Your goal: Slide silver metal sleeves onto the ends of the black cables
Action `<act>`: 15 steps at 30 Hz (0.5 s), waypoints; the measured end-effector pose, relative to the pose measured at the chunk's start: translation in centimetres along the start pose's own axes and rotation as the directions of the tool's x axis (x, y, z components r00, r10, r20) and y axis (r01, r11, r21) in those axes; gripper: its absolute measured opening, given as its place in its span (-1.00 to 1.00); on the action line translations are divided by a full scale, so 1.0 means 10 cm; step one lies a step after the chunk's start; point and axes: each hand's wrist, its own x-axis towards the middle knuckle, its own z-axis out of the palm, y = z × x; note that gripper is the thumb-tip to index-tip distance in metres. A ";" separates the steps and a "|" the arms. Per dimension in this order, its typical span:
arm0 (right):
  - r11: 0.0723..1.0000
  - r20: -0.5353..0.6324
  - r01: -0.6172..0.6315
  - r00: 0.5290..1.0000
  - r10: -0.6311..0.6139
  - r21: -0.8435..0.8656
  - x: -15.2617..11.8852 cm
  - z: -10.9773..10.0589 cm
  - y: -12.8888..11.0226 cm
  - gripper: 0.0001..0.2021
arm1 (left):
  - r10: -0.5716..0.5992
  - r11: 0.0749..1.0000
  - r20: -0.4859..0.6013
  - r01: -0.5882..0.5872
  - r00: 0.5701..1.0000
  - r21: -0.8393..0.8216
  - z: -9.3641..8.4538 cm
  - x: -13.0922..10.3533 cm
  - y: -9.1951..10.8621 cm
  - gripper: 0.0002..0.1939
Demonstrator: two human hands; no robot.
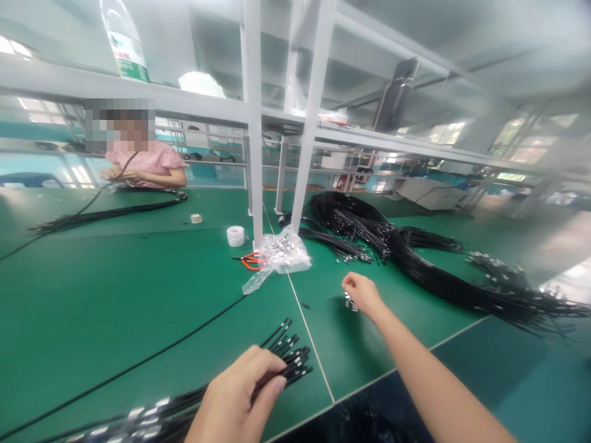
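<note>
My left hand [244, 387] is wrapped round a bundle of black cables [293, 360] at the bottom centre, their tips poking out past the fingers to the upper right. More of these cables run back to the lower left, with white and silvery bits on them. Right of centre, my right hand [362, 292] has its fingers pressed together just over small shiny metal parts [351, 301]; whether it grips one is hidden. Between the hands, two tiny dark pieces [306, 306] lie on the green table [184, 289].
A plastic bag of metal parts [284, 249] lies beside orange-handled pliers [252, 261] and a tape roll [235, 235] at a shelf post [253, 154]. Large coils of black cable [425, 271] lie at right. Across the table sits a person [148, 163] handling cable.
</note>
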 end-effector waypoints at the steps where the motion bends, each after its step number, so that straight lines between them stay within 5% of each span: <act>1: 0.995 0.011 0.007 1.000 -0.008 0.097 -0.08 0.00 -0.04 -0.78 | 0.007 1.000 -0.007 -0.007 1.000 -0.003 0.00 0.00 0.00 -0.85; 6: 0.839 0.150 -0.015 0.986 -0.079 0.545 -0.78 0.22 -0.30 -0.68 | -0.009 0.999 -0.104 0.005 0.995 -0.043 0.06 -0.02 0.05 -0.80; 8: 0.683 0.243 -0.117 0.966 -0.090 0.721 -1.07 0.34 -0.42 -0.75 | 0.016 0.999 -0.141 -0.021 0.990 -0.032 0.09 -0.04 0.08 -0.75; 12: 0.222 0.424 -0.385 0.891 -0.163 0.896 -1.40 0.49 -0.58 -0.89 | 0.060 0.998 -0.149 -0.054 0.987 0.041 0.12 -0.08 0.12 -0.71; 15: 0.152 0.472 -0.449 0.858 -0.200 0.881 -1.47 0.51 -0.63 -0.92 | 0.063 0.995 -0.120 -0.054 0.991 0.081 0.13 -0.11 0.12 -0.71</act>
